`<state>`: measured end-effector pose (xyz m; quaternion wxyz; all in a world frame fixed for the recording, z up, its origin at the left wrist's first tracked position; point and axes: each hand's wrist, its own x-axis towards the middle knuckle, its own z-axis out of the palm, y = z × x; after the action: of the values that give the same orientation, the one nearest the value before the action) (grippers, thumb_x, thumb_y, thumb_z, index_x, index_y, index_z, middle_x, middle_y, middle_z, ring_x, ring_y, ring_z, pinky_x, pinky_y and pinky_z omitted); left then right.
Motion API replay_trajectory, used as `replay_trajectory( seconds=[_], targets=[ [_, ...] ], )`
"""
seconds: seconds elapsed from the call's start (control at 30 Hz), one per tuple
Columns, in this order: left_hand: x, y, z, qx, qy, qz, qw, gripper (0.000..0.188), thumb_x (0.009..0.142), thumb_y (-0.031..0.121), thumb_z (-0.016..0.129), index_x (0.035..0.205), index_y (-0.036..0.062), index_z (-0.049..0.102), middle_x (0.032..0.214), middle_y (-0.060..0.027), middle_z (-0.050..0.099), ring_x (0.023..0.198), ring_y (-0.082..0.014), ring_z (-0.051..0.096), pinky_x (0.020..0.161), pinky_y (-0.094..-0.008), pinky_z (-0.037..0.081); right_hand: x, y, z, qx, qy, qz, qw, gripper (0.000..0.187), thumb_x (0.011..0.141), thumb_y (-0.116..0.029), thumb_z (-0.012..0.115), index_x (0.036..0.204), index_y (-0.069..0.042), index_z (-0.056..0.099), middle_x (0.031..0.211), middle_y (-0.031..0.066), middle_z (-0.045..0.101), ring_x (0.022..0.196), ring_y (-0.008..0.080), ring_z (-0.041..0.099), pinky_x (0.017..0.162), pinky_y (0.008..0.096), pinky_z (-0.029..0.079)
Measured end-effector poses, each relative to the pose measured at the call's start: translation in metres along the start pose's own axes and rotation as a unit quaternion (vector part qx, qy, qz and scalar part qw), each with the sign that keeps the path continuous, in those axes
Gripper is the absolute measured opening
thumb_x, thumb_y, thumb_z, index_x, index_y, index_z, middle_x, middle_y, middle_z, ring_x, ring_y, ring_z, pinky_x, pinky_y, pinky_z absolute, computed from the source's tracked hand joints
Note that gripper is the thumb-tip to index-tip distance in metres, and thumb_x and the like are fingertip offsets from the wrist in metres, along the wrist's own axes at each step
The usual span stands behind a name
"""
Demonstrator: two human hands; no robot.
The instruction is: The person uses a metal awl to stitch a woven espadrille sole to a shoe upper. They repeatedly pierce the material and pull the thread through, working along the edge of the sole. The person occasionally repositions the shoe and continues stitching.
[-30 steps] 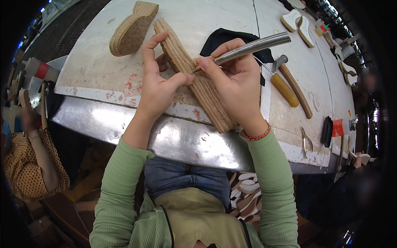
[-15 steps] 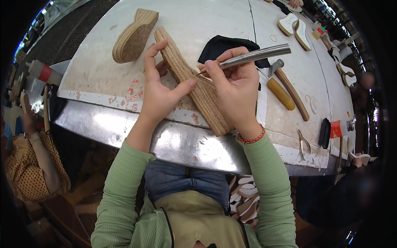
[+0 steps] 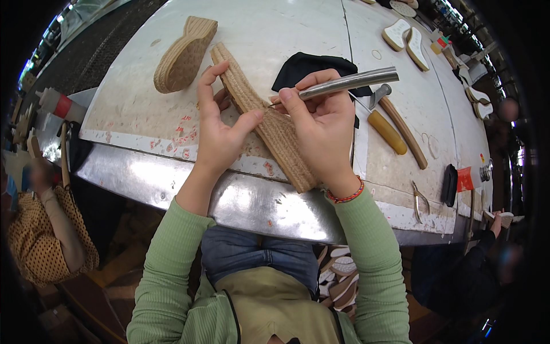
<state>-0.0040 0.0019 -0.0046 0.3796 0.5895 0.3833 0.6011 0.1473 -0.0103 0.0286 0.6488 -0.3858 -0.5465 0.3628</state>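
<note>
A braided tan wedge shoe sole [image 3: 252, 103] is tilted on its side above the table's near edge. My left hand [image 3: 220, 135] grips its far part, fingers behind it and thumb on the braid. Between thumb and fingers my right hand [image 3: 326, 120] holds a pen-like tool with a long silver tubular handle [image 3: 349, 82]. Its thin dark tip meets the braid near the middle of the sole, close to my left thumb. A second braided wedge sole [image 3: 184, 57] lies on the table to the far left.
Right of my hands lie a black cloth [image 3: 303, 66], a wooden-handled hammer [image 3: 407, 135], a yellow-handled tool [image 3: 387, 132] and pliers [image 3: 419, 202]. White soles [image 3: 396, 34] are at the far right. A bottle [image 3: 62, 104] stands left; co-workers sit at both sides.
The wedge sole and both hands have shifted slightly to the left and nearer. The tool's tip stays against the braid, at nearly the same place.
</note>
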Motion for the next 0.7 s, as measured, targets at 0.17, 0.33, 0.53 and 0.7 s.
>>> replay_trajectory(
  seconds=[0.17, 0.33, 0.53, 0.7],
  targets=[
    [0.0, 0.004, 0.001, 0.008, -0.006, 0.008, 1.0, 0.079, 0.071, 0.005, 0.069, 0.14, 0.0054, 0.03, 0.136, -0.012, 0.039, 0.115, -0.0268, 0.051, 0.1, -0.039, 0.041, 0.001, -0.001, 0.001, 0.001, 0.017, 0.005, 1.0, 0.015, 0.087, -0.002, 0.065, 0.092, 0.001, 0.052, 0.074, 0.0043, 0.06, 0.068, 0.005, 0.058, 0.058, 0.0199, 0.048],
    [0.0, 0.01, -0.002, -0.013, -0.013, -0.015, 1.0, 0.076, 0.072, 0.002, 0.065, 0.14, 0.0056, 0.031, 0.139, -0.013, 0.035, 0.118, -0.0285, 0.049, 0.103, -0.0403, 0.041, 0.0, -0.003, 0.0, -0.014, -0.023, 0.022, 0.999, 0.016, 0.089, 0.0, 0.064, 0.095, 0.001, 0.05, 0.083, 0.0065, 0.06, 0.077, 0.011, 0.064, 0.069, 0.0236, 0.054],
    [0.003, 0.008, -0.009, -0.071, -0.021, -0.033, 0.997, 0.069, 0.074, 0.001, 0.062, 0.137, 0.0061, 0.037, 0.144, -0.0159, 0.029, 0.129, -0.0315, 0.043, 0.108, -0.042, 0.038, 0.0, -0.003, 0.002, 0.026, -0.022, 0.008, 0.999, 0.016, 0.086, -0.001, 0.067, 0.091, 0.001, 0.052, 0.078, 0.0056, 0.062, 0.073, 0.0071, 0.062, 0.065, 0.0207, 0.051],
    [0.005, -0.002, -0.011, -0.038, -0.011, -0.011, 0.999, 0.065, 0.075, 0.001, 0.062, 0.135, 0.0056, 0.04, 0.145, -0.0191, 0.028, 0.133, -0.031, 0.038, 0.111, -0.0428, 0.035, 0.001, -0.011, 0.008, -0.001, -0.045, 0.031, 0.999, 0.019, 0.086, 0.002, 0.068, 0.093, 0.0, 0.051, 0.085, 0.0075, 0.065, 0.081, 0.0088, 0.065, 0.071, 0.0206, 0.053]
  ],
)
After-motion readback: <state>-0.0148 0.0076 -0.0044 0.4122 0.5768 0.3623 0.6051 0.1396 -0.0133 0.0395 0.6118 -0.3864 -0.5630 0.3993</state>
